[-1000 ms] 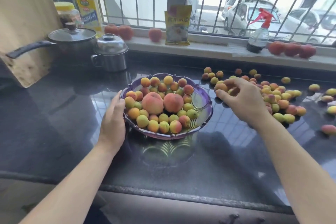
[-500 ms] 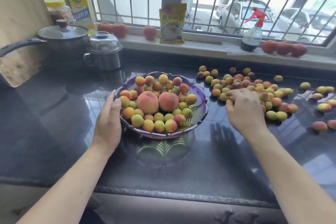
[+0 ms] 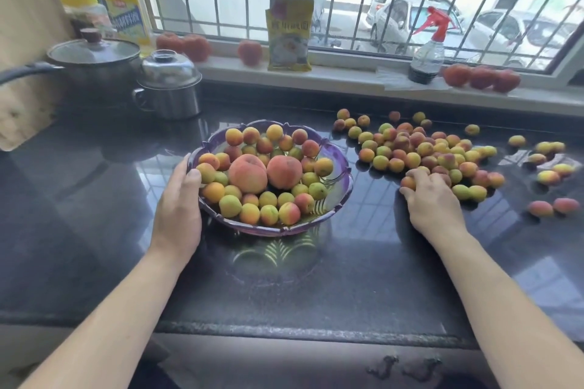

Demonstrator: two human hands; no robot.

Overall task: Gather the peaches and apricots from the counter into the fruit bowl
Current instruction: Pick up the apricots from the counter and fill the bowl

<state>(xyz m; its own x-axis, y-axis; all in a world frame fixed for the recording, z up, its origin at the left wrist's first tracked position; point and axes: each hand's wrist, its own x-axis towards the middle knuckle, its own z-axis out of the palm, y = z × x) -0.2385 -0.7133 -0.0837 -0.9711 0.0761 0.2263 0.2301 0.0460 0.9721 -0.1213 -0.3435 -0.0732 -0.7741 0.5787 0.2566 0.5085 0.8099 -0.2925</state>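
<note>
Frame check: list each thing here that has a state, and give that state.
fruit bowl: upright, nearly full
left hand: holds bowl rim
right hand: fingers curled over apricots at pile edge
apricot pile: loose on counter
dark pot: lid on
steel pot: lid on
spray bottle: upright on sill

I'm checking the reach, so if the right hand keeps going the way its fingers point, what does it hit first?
The right hand points away and slightly left into the apricot pile. It would probably meet the apricots at its fingertips first; some seem already touched.
</note>
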